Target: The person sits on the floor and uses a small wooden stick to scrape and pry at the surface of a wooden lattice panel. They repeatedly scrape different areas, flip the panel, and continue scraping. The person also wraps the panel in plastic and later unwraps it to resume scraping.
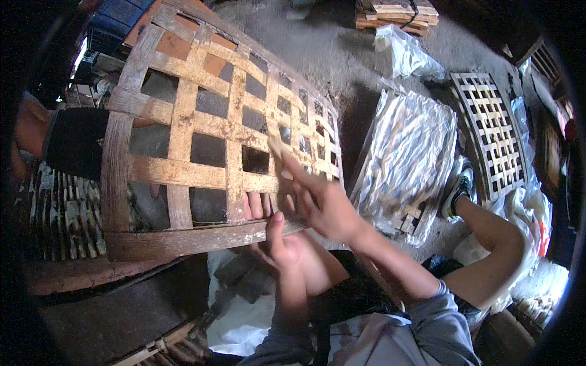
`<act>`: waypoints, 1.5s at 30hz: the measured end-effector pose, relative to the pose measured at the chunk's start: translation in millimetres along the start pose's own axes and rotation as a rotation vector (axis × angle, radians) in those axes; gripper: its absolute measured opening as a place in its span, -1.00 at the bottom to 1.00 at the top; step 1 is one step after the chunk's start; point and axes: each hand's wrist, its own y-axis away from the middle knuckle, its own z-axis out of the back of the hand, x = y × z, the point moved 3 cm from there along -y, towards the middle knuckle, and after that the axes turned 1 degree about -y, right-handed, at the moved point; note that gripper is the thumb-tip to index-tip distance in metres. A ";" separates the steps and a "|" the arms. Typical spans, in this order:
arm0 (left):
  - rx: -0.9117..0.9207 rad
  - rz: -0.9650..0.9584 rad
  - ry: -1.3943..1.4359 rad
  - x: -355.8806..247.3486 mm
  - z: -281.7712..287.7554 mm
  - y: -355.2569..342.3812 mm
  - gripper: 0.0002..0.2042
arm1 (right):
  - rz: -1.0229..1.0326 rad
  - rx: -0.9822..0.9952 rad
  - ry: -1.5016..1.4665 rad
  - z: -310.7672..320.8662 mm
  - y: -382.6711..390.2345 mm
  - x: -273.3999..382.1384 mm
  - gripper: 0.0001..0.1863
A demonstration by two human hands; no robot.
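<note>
A woven lattice panel (235, 122) of flat, light-brown wooden strips, with a weathered wooden frame, tilts up in front of me. My left hand (282, 247) is closed around the panel's near frame rail, thumb on the outer face and fingers showing through an opening. Over the lattice, close to the near rail, is my right hand (326, 207), its fingers bent and partly blurred. A thin pale shape sticks out beyond its fingertips against the strips; I cannot make out what it is. Dark stains and spots mark several strips.
To the right, a flat stack wrapped in crinkled plastic (409, 152) lies on the floor. Beyond it a second lattice panel (491, 134) leans. Wooden boards (397, 15) are piled at the far side. Another person's dark-clothed leg (76, 143) is behind the panel at left.
</note>
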 end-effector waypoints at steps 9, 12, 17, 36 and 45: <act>0.054 0.089 0.170 3.9 6.4 -5.8 -0.19 | 0.228 0.086 0.479 44.1 16.5 2.4 -0.27; 0.082 0.159 0.312 4.5 6.8 -5.8 -0.19 | 0.278 0.056 0.621 51.7 4.7 -11.2 -0.22; 0.122 0.232 0.307 6.2 13.1 -8.1 -0.20 | 0.360 0.049 0.756 49.5 -14.7 -8.1 -0.22; 0.069 0.282 0.365 10.4 17.9 -5.5 -0.18 | 0.436 0.023 0.799 43.7 -27.8 9.5 -0.20; -0.008 0.267 0.320 9.5 15.2 -9.3 -0.20 | 0.483 -0.001 0.753 25.1 -39.4 -2.6 -0.27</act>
